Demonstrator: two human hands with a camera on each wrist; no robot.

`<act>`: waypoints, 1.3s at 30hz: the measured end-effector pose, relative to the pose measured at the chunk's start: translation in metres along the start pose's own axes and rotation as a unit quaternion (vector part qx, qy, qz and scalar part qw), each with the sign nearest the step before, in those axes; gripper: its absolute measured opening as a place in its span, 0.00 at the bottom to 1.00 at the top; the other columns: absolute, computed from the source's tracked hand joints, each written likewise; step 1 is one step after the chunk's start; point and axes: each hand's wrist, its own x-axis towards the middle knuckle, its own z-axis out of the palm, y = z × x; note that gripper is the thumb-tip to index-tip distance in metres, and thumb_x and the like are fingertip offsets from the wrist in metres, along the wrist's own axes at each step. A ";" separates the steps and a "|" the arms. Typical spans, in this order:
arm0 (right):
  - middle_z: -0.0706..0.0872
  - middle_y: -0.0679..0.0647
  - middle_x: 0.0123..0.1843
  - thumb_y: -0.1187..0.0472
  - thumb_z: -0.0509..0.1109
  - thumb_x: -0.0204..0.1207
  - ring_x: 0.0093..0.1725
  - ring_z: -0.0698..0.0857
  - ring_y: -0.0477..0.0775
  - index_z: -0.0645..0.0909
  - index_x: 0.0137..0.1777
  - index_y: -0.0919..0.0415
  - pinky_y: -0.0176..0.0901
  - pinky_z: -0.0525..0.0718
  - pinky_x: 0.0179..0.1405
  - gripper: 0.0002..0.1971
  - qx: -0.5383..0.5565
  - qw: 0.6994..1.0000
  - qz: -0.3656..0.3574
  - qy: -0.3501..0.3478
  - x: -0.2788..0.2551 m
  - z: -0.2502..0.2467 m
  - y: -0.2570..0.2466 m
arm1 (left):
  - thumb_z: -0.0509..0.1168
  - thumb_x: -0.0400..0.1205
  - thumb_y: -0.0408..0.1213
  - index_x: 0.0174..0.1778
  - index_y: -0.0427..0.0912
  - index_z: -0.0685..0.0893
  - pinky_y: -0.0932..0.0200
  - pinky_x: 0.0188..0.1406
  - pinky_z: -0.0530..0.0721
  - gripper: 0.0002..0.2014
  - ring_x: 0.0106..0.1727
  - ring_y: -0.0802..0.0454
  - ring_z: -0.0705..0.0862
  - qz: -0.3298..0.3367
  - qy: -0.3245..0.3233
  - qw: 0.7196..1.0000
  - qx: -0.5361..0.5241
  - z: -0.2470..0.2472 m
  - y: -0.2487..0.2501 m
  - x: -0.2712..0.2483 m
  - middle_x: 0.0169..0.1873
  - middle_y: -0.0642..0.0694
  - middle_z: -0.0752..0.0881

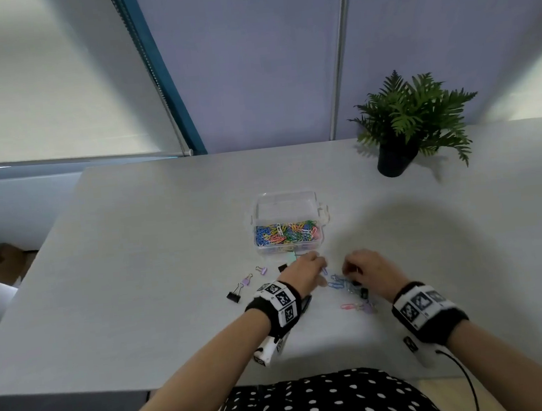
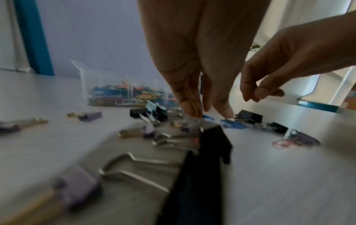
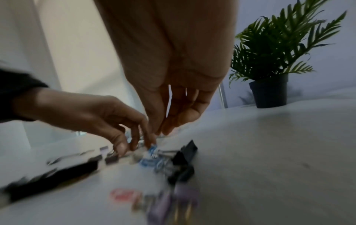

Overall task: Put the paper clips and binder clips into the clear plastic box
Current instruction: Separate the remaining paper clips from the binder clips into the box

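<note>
Nearest me: a pink paper clip [image 1: 348, 306] and a purple binder clip [image 1: 367, 308] lie on the counter [image 1: 136, 250] between my wrists, touching or nearly so.
Big clip: a large black binder clip [image 2: 202, 167] sits right under my left wrist, blurred in that view.
Right hand: my right hand [image 1: 370, 267] hovers over the scatter, fingers [image 3: 171, 124] pointing down and gathered close together; I cannot tell if they pinch anything.
Left hand: my left hand [image 1: 304, 268] reaches down just beside it, fingers [image 2: 192, 106] straight and close together, tips down on the blue paper clips [image 1: 335, 281].
Black clips: small black binder clips [image 1: 362, 292] lie just right of the blue ones.
Off to the left: two purple binder clips [image 1: 254, 274] and another black one [image 1: 235, 295] lie apart from the pile.
Mint clip: a mint binder clip [image 1: 292, 256] sits against the box's near wall.
Box: the clear plastic box [image 1: 321, 214] stands open beyond my hands, holding a heap of coloured paper clips.
Far corner: a potted plant [image 1: 409, 117] stands at the back right.
</note>
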 end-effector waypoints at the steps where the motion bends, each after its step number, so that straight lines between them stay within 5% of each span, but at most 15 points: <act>1: 0.83 0.56 0.48 0.62 0.69 0.70 0.53 0.81 0.59 0.80 0.45 0.56 0.52 0.79 0.51 0.05 -0.013 1.000 0.006 -0.013 -0.009 0.007 0.001 | 0.71 0.75 0.38 0.63 0.32 0.76 0.49 0.61 0.78 0.23 0.59 0.40 0.78 -0.014 -0.011 1.000 -0.005 0.006 0.003 0.002 0.60 0.35 0.76; 6: 0.77 0.53 0.58 0.54 0.69 0.71 0.62 0.74 0.53 0.75 0.57 0.58 0.49 0.76 0.51 0.17 -0.077 0.996 0.003 -0.045 -0.042 0.027 -0.004 | 0.76 0.68 0.43 0.60 0.34 0.74 0.46 0.63 0.77 0.29 0.61 0.41 0.74 -0.046 -0.003 0.999 -0.017 0.021 0.020 0.008 0.61 0.38 0.73; 16: 0.76 0.54 0.61 0.48 0.73 0.65 0.64 0.72 0.55 0.73 0.61 0.60 0.49 0.76 0.55 0.27 -0.037 0.997 0.071 0.013 -0.033 0.034 -0.004 | 0.70 0.74 0.31 0.52 0.30 0.79 0.47 0.54 0.77 0.13 0.57 0.39 0.78 -0.026 0.044 0.998 -0.038 0.022 0.022 0.015 0.54 0.33 0.80; 24: 0.79 0.58 0.55 0.60 0.68 0.72 0.60 0.76 0.59 0.77 0.49 0.63 0.51 0.78 0.50 0.09 -0.038 0.997 0.051 0.039 -0.021 0.041 -0.007 | 0.66 0.77 0.32 0.49 0.31 0.80 0.46 0.53 0.80 0.09 0.58 0.40 0.77 -0.020 0.040 0.999 0.024 0.018 0.014 0.010 0.53 0.35 0.78; 31: 0.80 0.57 0.54 0.62 0.65 0.74 0.60 0.76 0.57 0.78 0.49 0.62 0.50 0.77 0.51 0.06 -0.052 0.998 0.038 0.027 -0.022 0.040 -0.009 | 0.61 0.81 0.36 0.60 0.32 0.77 0.46 0.63 0.76 0.14 0.67 0.40 0.74 0.001 0.011 0.989 0.147 0.015 0.017 0.007 0.62 0.36 0.78; 35: 0.78 0.47 0.36 0.68 0.69 0.69 0.48 0.79 0.58 0.81 0.43 0.64 0.46 0.73 0.46 0.03 0.061 0.995 0.051 0.058 -0.026 0.020 -0.005 | 0.60 0.82 0.34 0.52 0.36 0.77 0.48 0.55 0.78 0.07 0.56 0.40 0.81 0.008 0.002 0.997 0.074 0.003 0.019 -0.002 0.53 0.36 0.84; 39: 0.81 0.54 0.40 0.69 0.72 0.67 0.44 0.79 0.55 0.83 0.43 0.63 0.35 0.70 0.40 0.05 0.094 0.994 0.034 0.039 -0.034 0.003 -0.002 | 0.63 0.80 0.33 0.55 0.38 0.77 0.52 0.54 0.78 0.09 0.53 0.44 0.82 -0.014 -0.049 0.998 -0.035 -0.009 0.014 -0.017 0.52 0.38 0.84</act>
